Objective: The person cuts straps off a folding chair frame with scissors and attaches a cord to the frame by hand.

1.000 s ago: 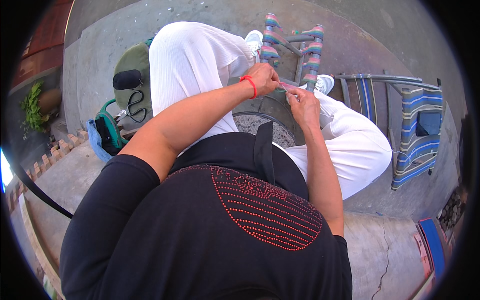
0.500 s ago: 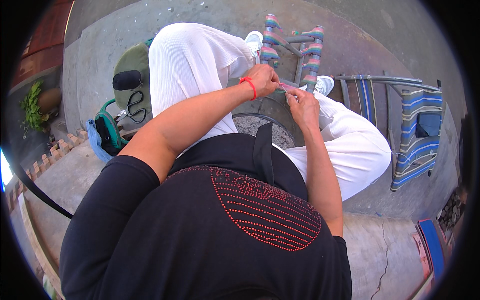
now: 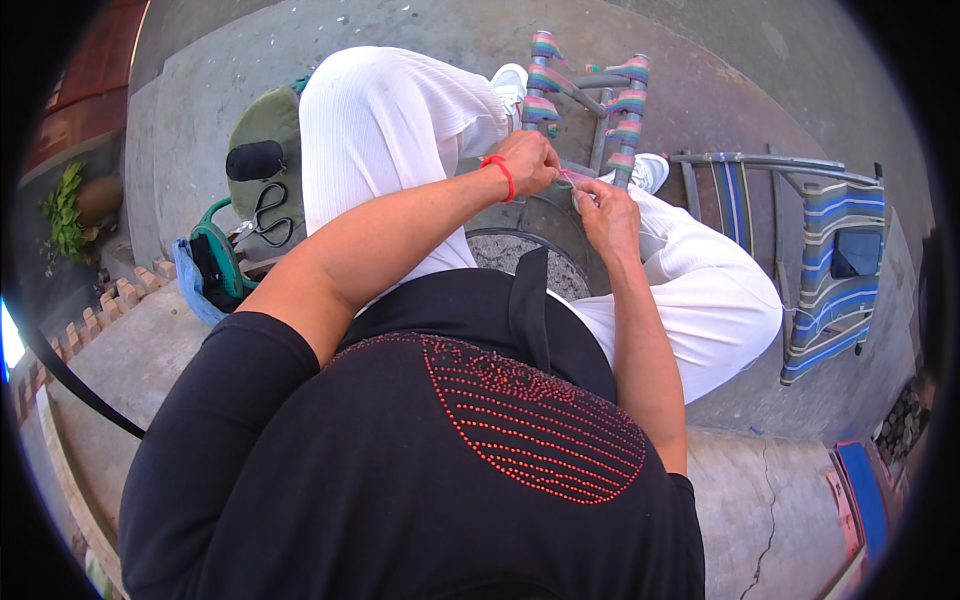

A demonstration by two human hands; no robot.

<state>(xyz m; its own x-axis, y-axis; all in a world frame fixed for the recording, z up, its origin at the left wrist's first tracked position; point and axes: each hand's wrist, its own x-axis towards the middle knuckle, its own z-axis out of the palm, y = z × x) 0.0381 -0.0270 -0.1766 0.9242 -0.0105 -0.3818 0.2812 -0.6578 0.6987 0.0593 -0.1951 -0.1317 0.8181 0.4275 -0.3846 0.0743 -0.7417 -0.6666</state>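
Note:
Both hands meet over the near end of a small metal chair frame [image 3: 601, 80] wrapped with rainbow-striped fabric [image 3: 628, 102]. My left hand [image 3: 529, 161], with a red cord bracelet [image 3: 497, 170] at the wrist, is closed in a pinch. Just right of it and slightly nearer, my right hand [image 3: 608, 214] pinches too, thumb and fingertips together. A thin pinkish strand [image 3: 567, 178] runs between the fingertips of both hands. Whether a needle is on it is too small to tell.
At left, black-handled scissors [image 3: 268, 214] and a black pouch [image 3: 254, 161] lie on a green round seat [image 3: 270, 120], beside a green-and-blue bag [image 3: 212, 262]. At right stands a blue-striped folding chair [image 3: 832, 270]. A dark round stool [image 3: 530, 255] sits between my legs.
My hands hold almost the same place, with only a slight shift at the fingertips. The strand between them looks pinker and a little more visible now.

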